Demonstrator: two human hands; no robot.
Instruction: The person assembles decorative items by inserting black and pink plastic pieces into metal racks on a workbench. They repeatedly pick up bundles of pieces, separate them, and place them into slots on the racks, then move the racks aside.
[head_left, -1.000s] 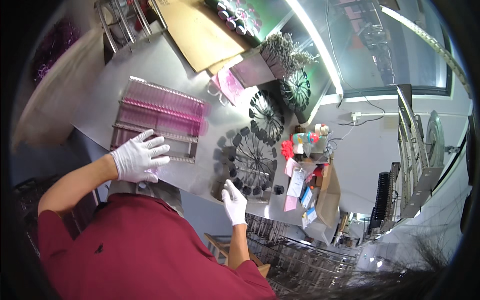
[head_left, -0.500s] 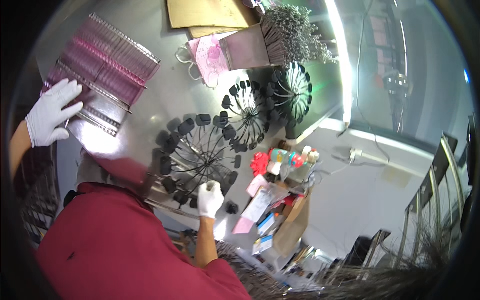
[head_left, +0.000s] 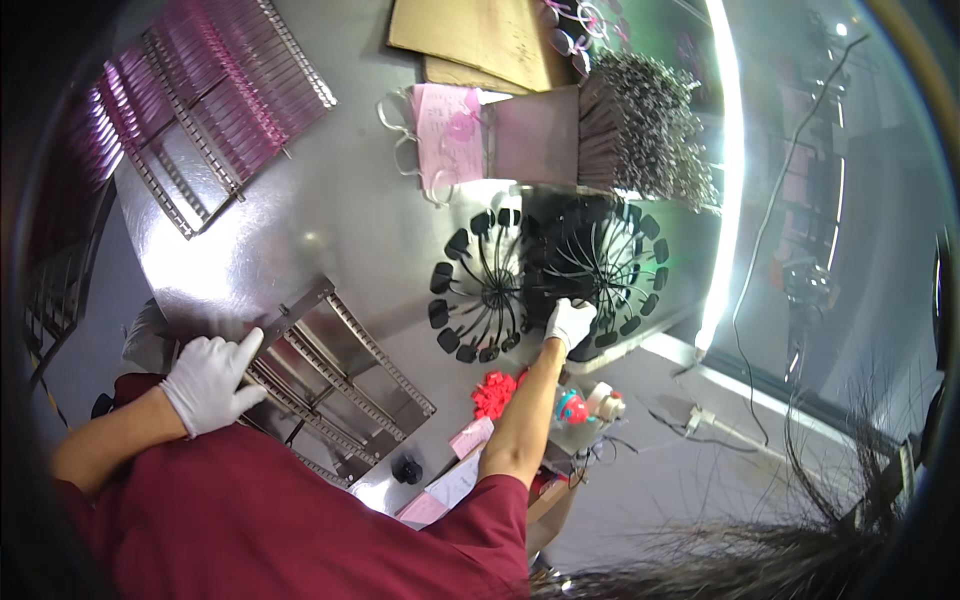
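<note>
My left hand (head_left: pixel 212 380), in a white glove, is at the left end of a metal rack (head_left: pixel 335 385) with notched rails. Its index finger and thumb are spread apart beside the rack's edge; the other fingers curl under. My right hand (head_left: pixel 570 323), also gloved, reaches out to the right with its fingers closed at the lower rim of a black wheel-shaped piece (head_left: pixel 606 275), whose thin curved arms end in flat tabs. Its fingertips are partly hidden. A similar black wheel-shaped piece (head_left: pixel 490 285) lies just left of it, with dark parts between the two.
Purple-tinted loaded racks (head_left: pixel 215 90) lie at the far left. Behind the wheels are a pink card (head_left: pixel 447 135), a bundle of thin metal rods (head_left: pixel 650 130) and cardboard (head_left: pixel 475 40). A red bow (head_left: pixel 493 395) and a small black part (head_left: pixel 407 469) lie nearer me.
My right hand has moved away to the right, and the near black wheel no longer covers the rack. My left hand has left the purple racks for the near rack's end. The view has shifted.
</note>
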